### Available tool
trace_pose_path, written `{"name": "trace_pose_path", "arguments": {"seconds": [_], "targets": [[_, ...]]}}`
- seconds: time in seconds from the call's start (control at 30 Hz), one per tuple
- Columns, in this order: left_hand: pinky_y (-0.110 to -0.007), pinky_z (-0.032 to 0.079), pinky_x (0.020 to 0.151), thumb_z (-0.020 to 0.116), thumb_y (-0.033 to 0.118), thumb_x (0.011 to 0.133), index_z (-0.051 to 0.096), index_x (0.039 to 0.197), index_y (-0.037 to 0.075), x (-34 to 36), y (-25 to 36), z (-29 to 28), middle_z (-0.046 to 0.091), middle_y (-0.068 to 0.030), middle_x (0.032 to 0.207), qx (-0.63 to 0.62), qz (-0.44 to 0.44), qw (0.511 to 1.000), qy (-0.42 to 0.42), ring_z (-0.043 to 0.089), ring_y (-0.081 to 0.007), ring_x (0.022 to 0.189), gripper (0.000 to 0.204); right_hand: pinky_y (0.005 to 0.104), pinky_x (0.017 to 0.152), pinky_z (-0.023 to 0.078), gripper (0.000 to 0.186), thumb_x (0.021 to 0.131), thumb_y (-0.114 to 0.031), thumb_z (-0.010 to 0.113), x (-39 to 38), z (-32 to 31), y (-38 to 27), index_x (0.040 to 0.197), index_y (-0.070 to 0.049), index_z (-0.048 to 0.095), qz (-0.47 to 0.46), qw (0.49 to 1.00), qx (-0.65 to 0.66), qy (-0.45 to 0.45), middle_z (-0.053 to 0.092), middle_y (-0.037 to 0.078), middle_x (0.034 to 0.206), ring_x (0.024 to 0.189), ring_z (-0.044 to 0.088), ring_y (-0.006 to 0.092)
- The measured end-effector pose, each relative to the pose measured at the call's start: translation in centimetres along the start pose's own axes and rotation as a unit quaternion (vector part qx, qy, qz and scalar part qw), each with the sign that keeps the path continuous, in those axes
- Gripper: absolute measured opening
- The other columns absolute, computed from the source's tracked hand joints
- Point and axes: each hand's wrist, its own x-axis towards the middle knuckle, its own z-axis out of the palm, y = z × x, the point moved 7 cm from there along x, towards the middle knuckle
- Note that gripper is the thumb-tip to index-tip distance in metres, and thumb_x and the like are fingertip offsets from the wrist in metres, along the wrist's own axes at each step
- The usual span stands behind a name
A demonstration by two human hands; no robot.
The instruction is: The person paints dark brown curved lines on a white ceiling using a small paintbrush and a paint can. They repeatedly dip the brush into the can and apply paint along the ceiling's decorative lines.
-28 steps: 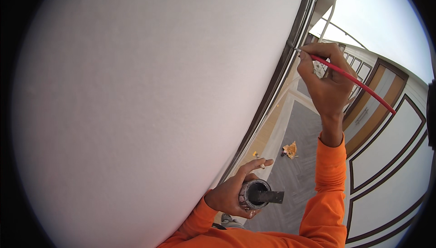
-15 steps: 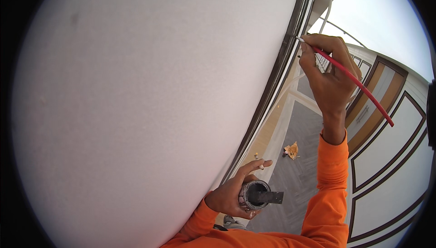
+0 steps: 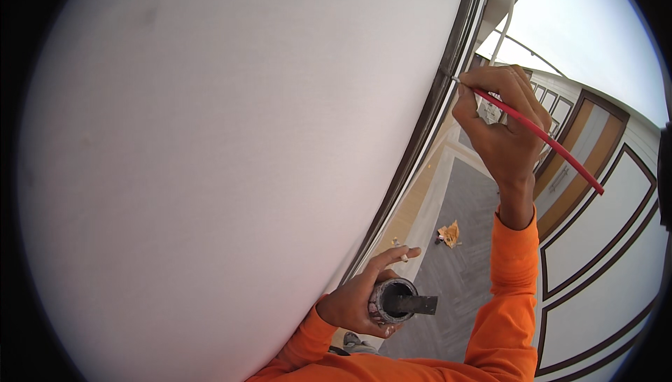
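Note:
My right hand (image 3: 507, 123) is closed in a pinch near the front of a thin paintbrush (image 3: 546, 136) with a long red handle. The brush's tip meets the dark trim (image 3: 418, 135) along the edge of a large white surface. Lower down, my left hand (image 3: 355, 301) wraps round a small paint can (image 3: 376, 305), its mouth facing up and its inside dark. A flat dark strip (image 3: 423, 304) sticks out over the can's rim to the right. A small white stub (image 3: 404, 257) shows by the left hand's fingers; I cannot tell what it is.
The broad white surface (image 3: 224, 158) fills the left side. On the grey floor (image 3: 448, 291) lies a crumpled orange-brown scrap (image 3: 449, 234). To the right stand a brown-framed door (image 3: 584, 151) and white panelling (image 3: 602, 235) with dark mouldings. A pale cable (image 3: 513, 4) hangs at the top.
My right hand and the brush have moved a little down and left, the tip following the dark trim. My left hand and the can stay almost where they were.

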Motion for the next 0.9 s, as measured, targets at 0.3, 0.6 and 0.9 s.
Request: {"name": "trace_pose_path", "arguments": {"seconds": [0.3, 0.6, 0.9], "targets": [[-0.034, 0.056, 0.088, 0.098, 0.023, 0.063, 0.012, 0.157, 0.010, 0.07, 0.11, 0.00, 0.025, -0.0267, 0.160, 0.019, 0.016, 1.000, 0.007, 0.061, -0.0224, 0.106, 0.128, 0.0256, 0.060, 0.053, 0.017, 0.071, 0.004, 0.076, 0.09, -0.20, 0.08, 0.083, -0.007, 0.071, 0.001, 1.000, 0.001, 0.014, 0.071, 0.003, 0.075, 0.069, 0.066, 0.0135], [-0.035, 0.055, 0.090, 0.097, 0.022, 0.065, 0.011, 0.158, 0.010, 0.11, 0.37, 0.00, 0.024, -0.0266, 0.160, 0.023, 0.018, 1.000, 0.004, 0.061, -0.0232, 0.106, 0.127, 0.0261, 0.062, 0.053, 0.017, 0.071, 0.004, 0.076, 0.21, 0.09, -0.10, 0.083, -0.007, 0.071, 0.005, 1.000, 0.002, -0.017, 0.071, 0.003, 0.075, 0.070, 0.066, 0.0138], [-0.036, 0.056, 0.089, 0.097, 0.022, 0.065, 0.012, 0.158, 0.009, 0.15, 0.55, 0.02, 0.024, -0.0275, 0.160, 0.022, 0.021, 1.000, 0.006, 0.062, -0.0237, 0.107, 0.127, 0.0272, 0.063, 0.054, 0.016, 0.073, 0.003, 0.077, 0.44, 0.27, -0.19, 0.083, -0.007, 0.070, 0.007, 1.000, -0.002, -0.015, 0.071, 0.002, 0.076, 0.072, 0.067, 0.0151]]}}
